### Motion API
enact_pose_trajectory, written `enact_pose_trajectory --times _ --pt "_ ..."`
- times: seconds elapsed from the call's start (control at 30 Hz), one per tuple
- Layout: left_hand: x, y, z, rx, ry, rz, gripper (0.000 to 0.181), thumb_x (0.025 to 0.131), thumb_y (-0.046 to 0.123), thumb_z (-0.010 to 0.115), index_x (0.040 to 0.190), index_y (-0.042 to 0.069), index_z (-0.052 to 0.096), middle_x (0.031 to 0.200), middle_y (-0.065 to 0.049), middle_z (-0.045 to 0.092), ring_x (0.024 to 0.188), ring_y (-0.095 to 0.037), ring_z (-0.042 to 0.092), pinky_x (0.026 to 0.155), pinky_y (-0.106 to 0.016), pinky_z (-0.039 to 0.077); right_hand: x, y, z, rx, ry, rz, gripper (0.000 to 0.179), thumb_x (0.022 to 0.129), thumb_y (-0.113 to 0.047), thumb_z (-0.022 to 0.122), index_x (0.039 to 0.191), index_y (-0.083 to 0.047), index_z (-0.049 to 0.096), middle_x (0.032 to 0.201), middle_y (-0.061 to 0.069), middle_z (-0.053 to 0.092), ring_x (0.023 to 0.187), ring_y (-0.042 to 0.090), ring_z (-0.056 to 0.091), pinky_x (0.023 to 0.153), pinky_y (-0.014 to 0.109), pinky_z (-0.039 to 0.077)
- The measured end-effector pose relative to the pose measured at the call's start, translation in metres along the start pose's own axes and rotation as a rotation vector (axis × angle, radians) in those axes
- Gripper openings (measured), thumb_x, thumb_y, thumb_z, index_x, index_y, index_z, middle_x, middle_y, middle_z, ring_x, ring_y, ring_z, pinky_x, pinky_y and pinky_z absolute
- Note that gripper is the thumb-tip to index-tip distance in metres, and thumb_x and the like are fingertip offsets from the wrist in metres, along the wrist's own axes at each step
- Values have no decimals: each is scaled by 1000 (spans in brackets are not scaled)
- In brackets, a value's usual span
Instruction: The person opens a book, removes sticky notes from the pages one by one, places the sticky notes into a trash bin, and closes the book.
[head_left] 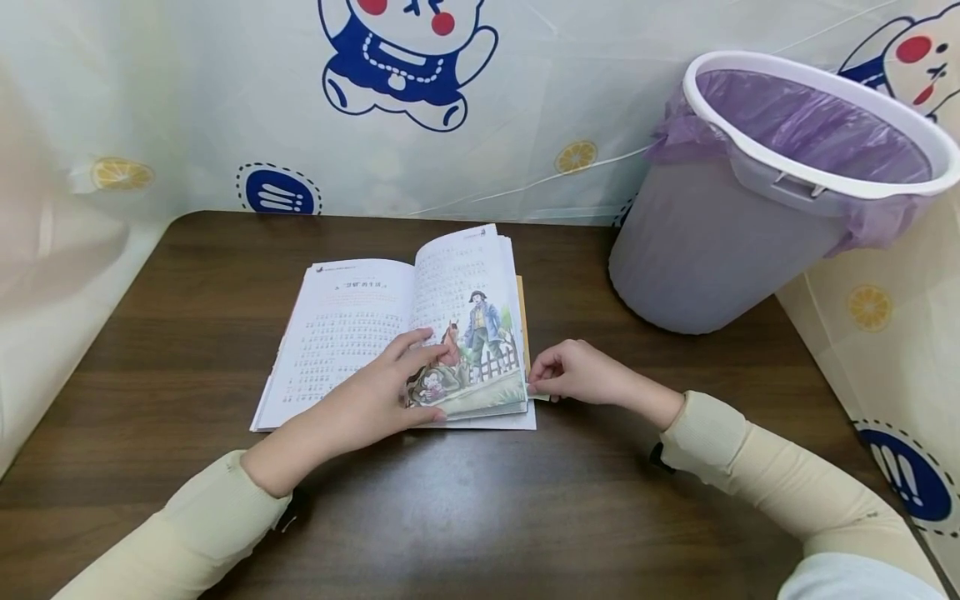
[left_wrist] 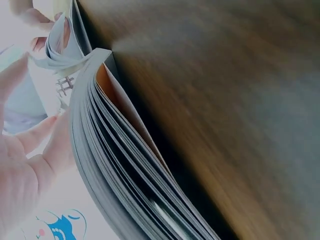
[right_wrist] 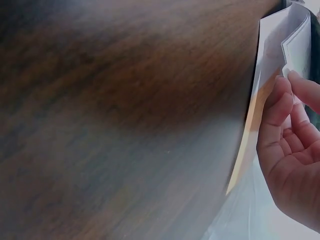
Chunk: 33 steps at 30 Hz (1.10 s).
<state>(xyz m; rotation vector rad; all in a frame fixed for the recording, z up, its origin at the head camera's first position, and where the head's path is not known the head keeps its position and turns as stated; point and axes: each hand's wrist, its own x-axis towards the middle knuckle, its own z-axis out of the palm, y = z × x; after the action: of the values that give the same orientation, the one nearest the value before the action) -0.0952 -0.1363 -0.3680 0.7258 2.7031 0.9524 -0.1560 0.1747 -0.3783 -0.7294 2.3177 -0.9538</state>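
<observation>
An open book (head_left: 337, 337) lies on the dark wooden table, with printed text on its left page. The raised right page (head_left: 491, 379) carries a coloured drawing of a person in a blue coat, a horse and a fence. My left hand (head_left: 367, 396) rests across the lower middle of the book, fingers and thumb spread over the right page. At the book's right edge, my right hand (head_left: 581, 372) pinches page edges between thumb and fingers; the right wrist view shows the pinched sheets (right_wrist: 295, 45) bowing upward. A yellow-orange strip (right_wrist: 245, 150) shows beneath them.
A grey waste bin (head_left: 675, 242) with a purple liner (head_left: 810, 125) stands at the back right of the table (head_left: 465, 517). Behind the table hangs a pale sheet (head_left: 562, 100) printed with cartoon figures and orange slices.
</observation>
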Motion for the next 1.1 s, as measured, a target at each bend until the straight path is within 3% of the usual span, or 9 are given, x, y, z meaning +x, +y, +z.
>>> enact_pose_trajectory --times 0.07,0.27,0.43,0.57,0.73,0.83,0.93,1.0,1.1 --pt "-2 -1 -2 -50 11 -10 76 91 33 80 154 9 45 160 -20 31 106 -29 64 90 -48 54 0 1 0 -9 -1 -7 9 94 -10 74 86 -9 75 66 -4 65 61 14 62 57 25 48" --pt "-12 -7 -15 -276 49 -28 64 108 32 55 160 4 30 161 -21 28 139 -45 44 107 -56 43 2 0 2 -13 -2 7 9 93 -10 76 85 -9 75 65 -5 63 60 11 57 56 24 44" --pt "-23 -12 -29 -596 64 -99 60 114 32 31 160 -5 21 158 -30 28 135 -51 45 88 -44 58 5 -1 8 7 -13 42 7 92 -9 77 86 -8 74 68 -2 64 60 11 57 57 25 47" --pt "-31 -24 -37 -793 119 -194 70 113 42 14 155 -14 21 147 -35 41 125 -30 59 88 -35 58 8 -2 9 4 -17 44 7 92 -9 77 86 -9 74 69 -2 64 60 12 57 58 26 48" --pt "-47 -43 -50 -976 265 -282 71 111 48 21 161 -2 17 126 -4 63 100 -5 65 81 -26 57 9 -4 7 19 -17 43 6 93 -9 76 87 -8 74 70 -1 65 61 13 60 59 28 51" --pt "-56 -47 -63 -985 335 -307 68 112 37 39 165 9 9 152 -2 50 125 -8 54 88 -19 51 10 -5 7 21 -19 43 6 93 -8 76 88 -7 74 71 -1 66 62 13 60 60 29 52" --pt "-63 -44 -74 -872 377 -341 73 110 29 47 166 17 2 171 -6 11 152 -18 22 116 -24 30 11 -5 8 14 -23 41 6 93 -9 76 88 -8 74 71 -1 66 61 12 60 59 28 51" --pt "-65 -40 -77 -737 385 -350 73 110 27 48 166 17 2 172 -8 -4 156 -28 1 124 -39 10 11 -6 8 9 -25 38 6 93 -9 76 88 -8 74 71 -1 66 61 12 59 59 28 51" --pt "-66 -30 -76 -465 379 -325 72 108 26 52 166 15 10 172 -9 -6 154 -44 4 118 -67 9 12 -7 8 6 -25 33 6 93 -10 76 88 -8 75 71 -1 66 61 12 60 58 28 51"
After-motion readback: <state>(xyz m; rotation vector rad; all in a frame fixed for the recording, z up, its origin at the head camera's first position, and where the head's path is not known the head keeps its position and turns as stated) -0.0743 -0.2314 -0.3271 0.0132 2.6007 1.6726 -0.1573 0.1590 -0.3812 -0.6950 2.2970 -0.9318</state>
